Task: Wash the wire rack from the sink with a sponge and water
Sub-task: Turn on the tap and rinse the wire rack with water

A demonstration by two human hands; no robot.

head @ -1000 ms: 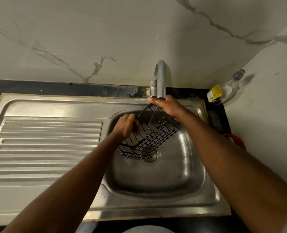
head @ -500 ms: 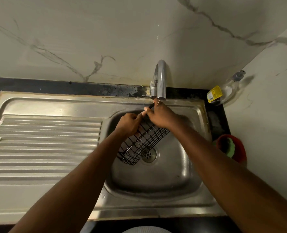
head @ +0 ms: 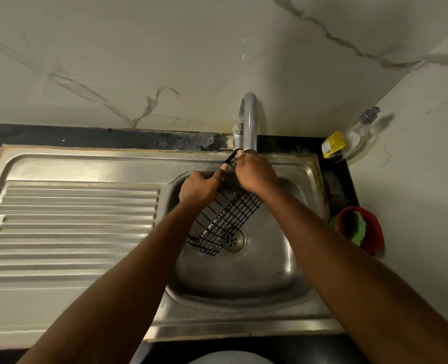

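A black wire-grid rack (head: 225, 219) is tilting over the stainless-steel sink basin (head: 244, 274), upper end under the curved grey tap (head: 249, 122). Left hand (head: 199, 187) and right hand (head: 254, 172) are both gripping its upper edge.

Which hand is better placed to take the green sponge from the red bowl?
Right hand, probably: the red bowl with the green sponge stands beside the sink on that side. The left hand also grips the wire rack.

pale grey-veined marble walls (head: 139, 48) meet at a corner above a black countertop (head: 60, 137), dimly lit
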